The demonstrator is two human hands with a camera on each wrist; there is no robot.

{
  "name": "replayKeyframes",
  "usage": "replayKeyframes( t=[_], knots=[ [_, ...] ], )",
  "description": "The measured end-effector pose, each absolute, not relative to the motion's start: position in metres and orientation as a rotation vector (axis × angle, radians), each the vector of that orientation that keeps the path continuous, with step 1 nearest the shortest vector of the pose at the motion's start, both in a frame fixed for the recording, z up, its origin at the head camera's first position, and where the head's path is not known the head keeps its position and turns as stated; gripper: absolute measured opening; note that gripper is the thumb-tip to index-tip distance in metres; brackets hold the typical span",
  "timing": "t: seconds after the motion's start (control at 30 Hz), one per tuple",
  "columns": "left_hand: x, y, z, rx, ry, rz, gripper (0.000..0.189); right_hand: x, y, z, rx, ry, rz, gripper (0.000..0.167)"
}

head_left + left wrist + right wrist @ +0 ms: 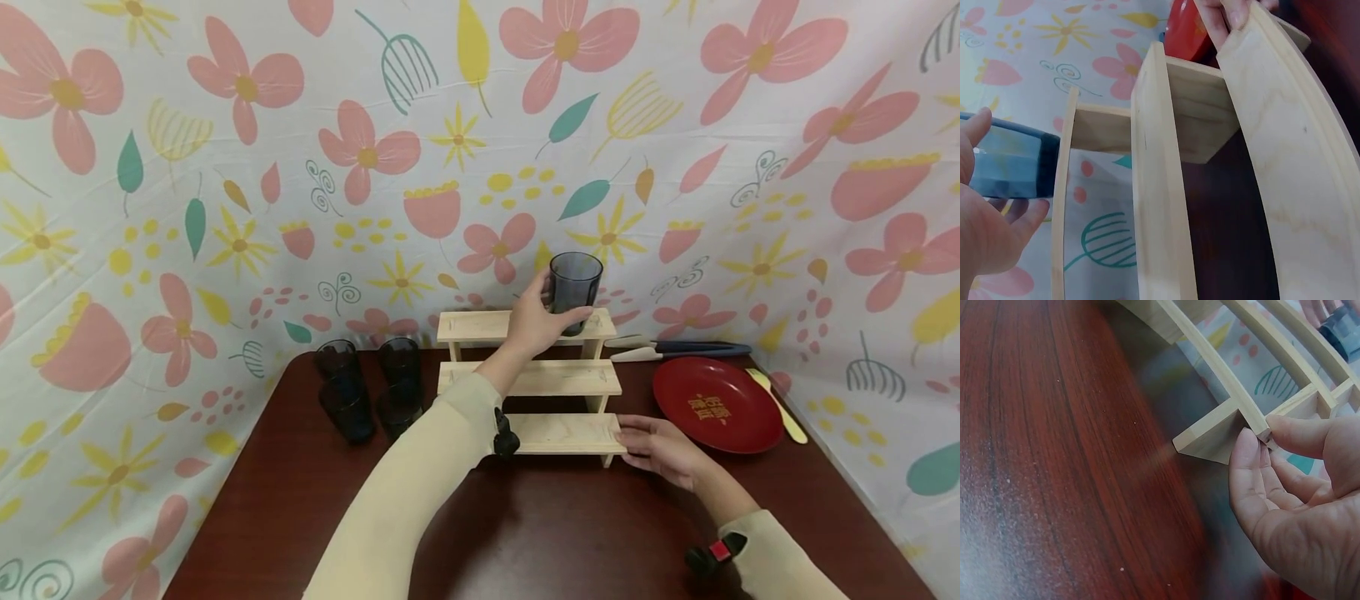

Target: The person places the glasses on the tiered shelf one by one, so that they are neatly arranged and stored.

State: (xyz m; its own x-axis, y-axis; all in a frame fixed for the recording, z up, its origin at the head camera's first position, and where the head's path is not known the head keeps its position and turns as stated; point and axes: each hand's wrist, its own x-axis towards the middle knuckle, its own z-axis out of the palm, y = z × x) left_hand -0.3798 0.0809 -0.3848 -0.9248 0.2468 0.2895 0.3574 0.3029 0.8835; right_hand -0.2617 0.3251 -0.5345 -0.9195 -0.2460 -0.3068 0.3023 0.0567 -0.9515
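A dark, clear glass (576,287) stands upright at the right end of the top tier of a three-step wooden shelf (480,325). My left hand (538,321) holds it, thumb and fingers on either side. In the left wrist view the base of the glass (1013,159) is at the top board; I cannot tell whether it bears its full weight there. My right hand (660,450) pinches the right end of the lowest board, thumb on one face and fingers on the other, as the right wrist view shows at the board's corner (1260,425).
Several dark glasses (348,408) stand in a group left of the shelf. At the right lie a red plate (716,408), a pale yellow knife-like utensil (780,408) and dark-handled tongs (675,347). A flowered cloth (375,208) hangs behind the brown table (570,533).
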Motion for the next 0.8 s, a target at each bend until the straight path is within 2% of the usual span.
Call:
replayKeyframes(
  t=[0.43, 0.8],
  knots=[
    [-0.37, 0.039, -0.379, -0.71, -2.48, -1.771, 0.092, -0.26, 0.324, -0.532, 0.056, 1.956, -1.924, 0.073],
    [-0.336, -0.023, -0.36, -0.896, -2.307, -1.719, 0.074, -0.261, 0.323, -0.53, 0.066, 1.959, -1.923, 0.073]
  ],
)
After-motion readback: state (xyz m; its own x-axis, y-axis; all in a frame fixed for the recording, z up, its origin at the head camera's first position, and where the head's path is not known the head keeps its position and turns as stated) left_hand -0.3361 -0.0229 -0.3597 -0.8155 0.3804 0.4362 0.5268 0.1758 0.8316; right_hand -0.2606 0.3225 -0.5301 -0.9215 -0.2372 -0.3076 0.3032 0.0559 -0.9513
